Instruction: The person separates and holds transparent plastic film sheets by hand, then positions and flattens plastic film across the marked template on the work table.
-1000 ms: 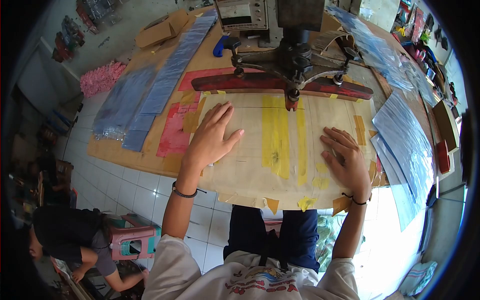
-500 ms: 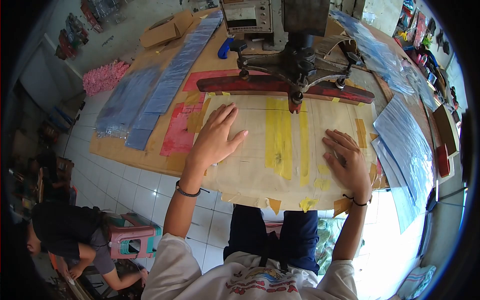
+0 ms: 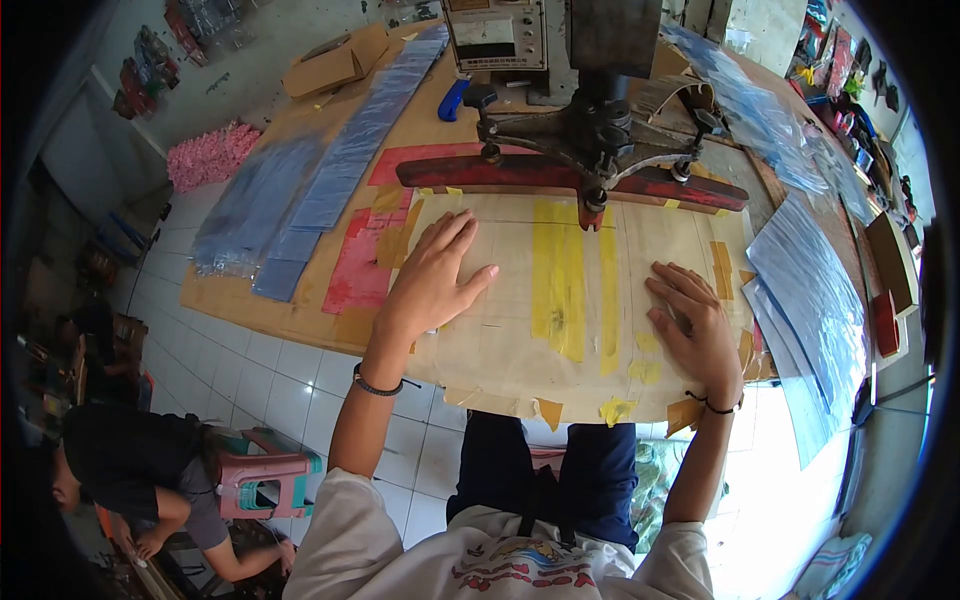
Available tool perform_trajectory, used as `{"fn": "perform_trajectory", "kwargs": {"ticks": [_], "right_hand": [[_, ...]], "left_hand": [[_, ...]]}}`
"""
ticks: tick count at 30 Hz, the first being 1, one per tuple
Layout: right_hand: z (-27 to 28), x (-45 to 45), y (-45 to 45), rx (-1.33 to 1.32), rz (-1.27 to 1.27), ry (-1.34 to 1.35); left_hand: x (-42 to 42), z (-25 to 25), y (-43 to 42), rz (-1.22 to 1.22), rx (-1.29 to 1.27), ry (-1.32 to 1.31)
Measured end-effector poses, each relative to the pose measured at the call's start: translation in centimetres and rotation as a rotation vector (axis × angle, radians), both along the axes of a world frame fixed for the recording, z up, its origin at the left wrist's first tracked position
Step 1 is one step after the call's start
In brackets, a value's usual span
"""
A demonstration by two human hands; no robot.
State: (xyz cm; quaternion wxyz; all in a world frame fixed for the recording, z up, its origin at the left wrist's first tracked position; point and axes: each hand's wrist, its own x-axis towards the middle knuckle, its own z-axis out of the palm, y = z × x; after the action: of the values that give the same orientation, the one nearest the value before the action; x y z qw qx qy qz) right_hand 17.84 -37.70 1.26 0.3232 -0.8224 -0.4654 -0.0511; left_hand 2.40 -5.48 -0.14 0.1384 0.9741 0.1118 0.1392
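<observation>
My left hand lies flat on the left part of a tan sheet-covered board, thumb spread to the right. On the board's right part rests my right hand, its fingers stretched out and slightly bent. Neither hand grips anything. Yellow tape strips run down the board between the hands, and brown tape pieces sit along its edges. Across the board's far edge stands the long dark red bar of a press machine; whether it touches the board I cannot tell.
Clear bluish plastic sheets lie in a stack at left and another stack at right. A blue-handled tool and a cardboard box are at the back. Another person bends low beside a pink-green stool at lower left.
</observation>
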Motion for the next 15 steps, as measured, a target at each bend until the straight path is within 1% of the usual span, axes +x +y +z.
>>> {"fn": "perform_trajectory", "kwargs": {"ticks": [10,15], "right_hand": [[-0.03,0.02,-0.09,0.006,0.003,-0.024],[-0.19,-0.02,-0.14,0.028,-0.003,0.012]], "left_hand": [[-0.01,0.18,0.00,-0.035,-0.031,-0.041],[-0.05,0.20,-0.06,-0.038,-0.037,-0.047]]}}
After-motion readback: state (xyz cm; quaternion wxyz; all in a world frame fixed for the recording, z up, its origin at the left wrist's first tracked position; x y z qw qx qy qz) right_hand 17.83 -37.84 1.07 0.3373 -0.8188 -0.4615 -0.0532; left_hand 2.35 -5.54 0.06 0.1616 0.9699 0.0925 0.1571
